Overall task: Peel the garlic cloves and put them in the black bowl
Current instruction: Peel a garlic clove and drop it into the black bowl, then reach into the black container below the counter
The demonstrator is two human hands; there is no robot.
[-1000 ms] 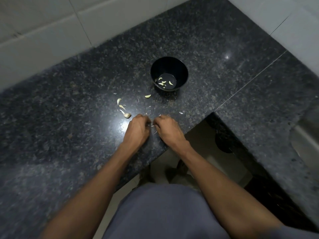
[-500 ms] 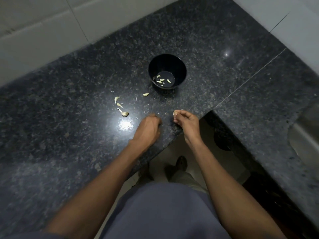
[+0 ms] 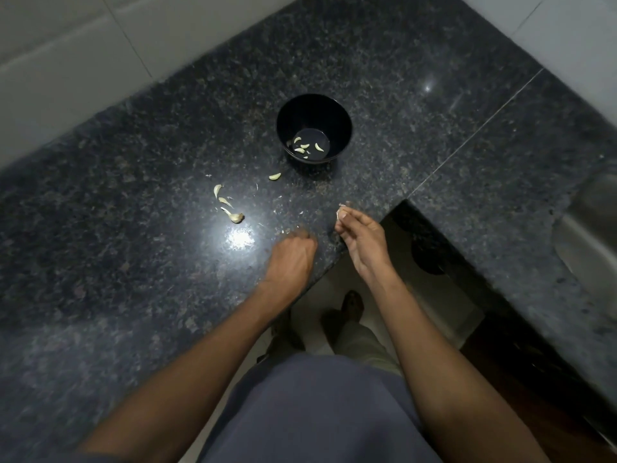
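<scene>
Pinching a pale garlic clove [image 3: 341,213] at the tips of the right hand [image 3: 362,237], thumb and forefinger curled round it, papery skin sticking up just past the fingertips. Hovering there above the near edge of the speckled granite counter [image 3: 133,262], palm turned up and inward, wrist over the gap by the dark cut-out. Resting knuckles-up on the stone just beside it, the left hand [image 3: 293,257], fingers [image 3: 302,233] curled under and bunched together; cannot tell whether anything sits between them. Lying just beyond those left fingertips, a few tiny white flecks of skin [image 3: 283,231], thin and flaky against the polished dark surface. Sitting well beyond both sets of fingers, straight ahead, the black bowl [image 3: 314,110]: round, glossy, deep and tapering to a small flat base, upright on the counter. Holding several small curved peeled cloves [image 3: 305,147], smooth and creamy, scattered on that base. Lying just outside the bowl, on its near left side, one more crescent-shaped clove [image 3: 274,176]. Strewn farther out to the left of the fingers, a loose cluster of garlic pieces [image 3: 228,205], slim, curved and pointed, one with a knobbly rounded end. Gleaming between that cluster and the left hand, a bright patch of reflected light on the granite. Framing the far edge, pale matte wall tiles [image 3: 66,61].
</scene>
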